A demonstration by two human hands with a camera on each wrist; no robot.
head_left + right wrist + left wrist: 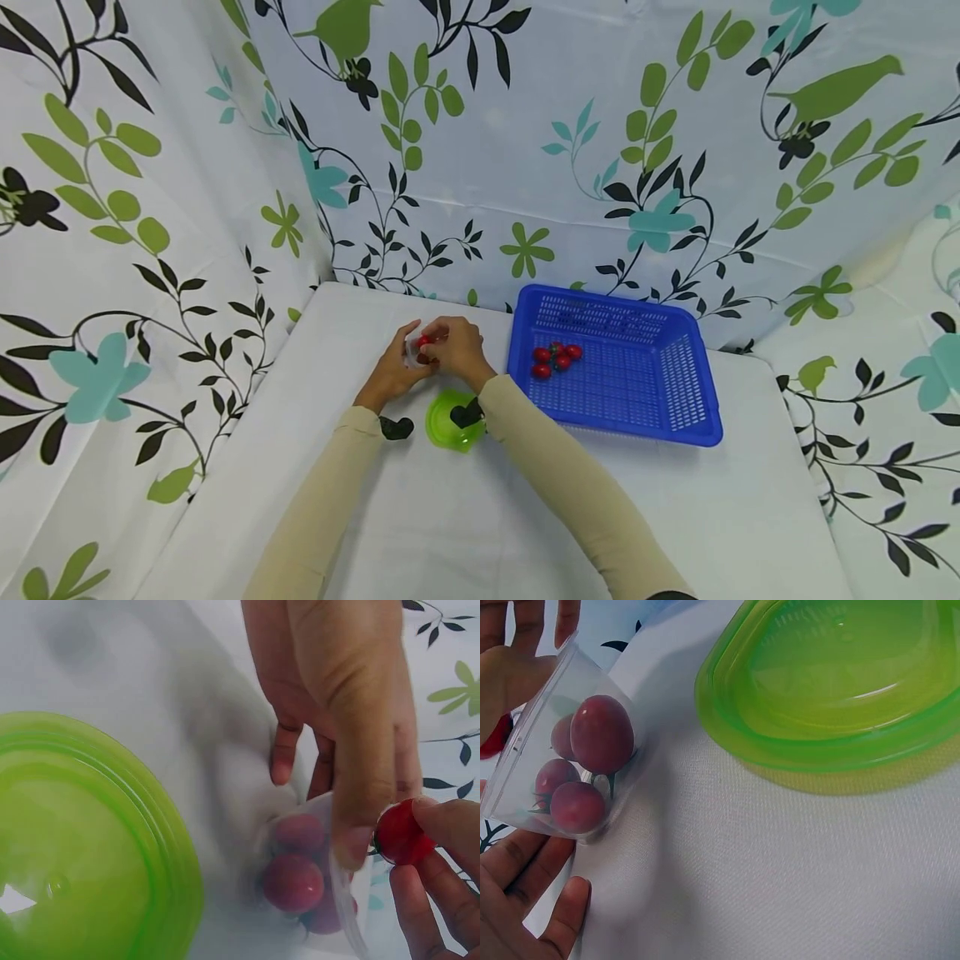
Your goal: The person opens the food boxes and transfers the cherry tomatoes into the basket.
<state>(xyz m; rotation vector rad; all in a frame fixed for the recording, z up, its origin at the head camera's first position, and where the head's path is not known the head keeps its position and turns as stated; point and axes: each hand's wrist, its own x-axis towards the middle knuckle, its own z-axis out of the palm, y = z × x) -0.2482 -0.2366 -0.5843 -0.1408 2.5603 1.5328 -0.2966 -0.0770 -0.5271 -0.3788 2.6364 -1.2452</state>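
Observation:
My left hand (392, 372) grips a small clear plastic cup (570, 761), tilted on its side on the white table, its thumb (358, 825) over the rim. Several cherry tomatoes (600, 733) lie inside the cup (307, 870). My right hand (453, 348) pinches one red cherry tomato (401, 832) between its fingertips (442, 817), right at the cup's mouth. In the head view that tomato (425, 340) shows between both hands, near the table's far left.
A green plastic lid (452, 422) lies just in front of the hands, close to the cup (832, 682). A blue perforated basket (675, 392) to the right holds several more cherry tomatoes (555, 358). Floral cloth walls enclose the table.

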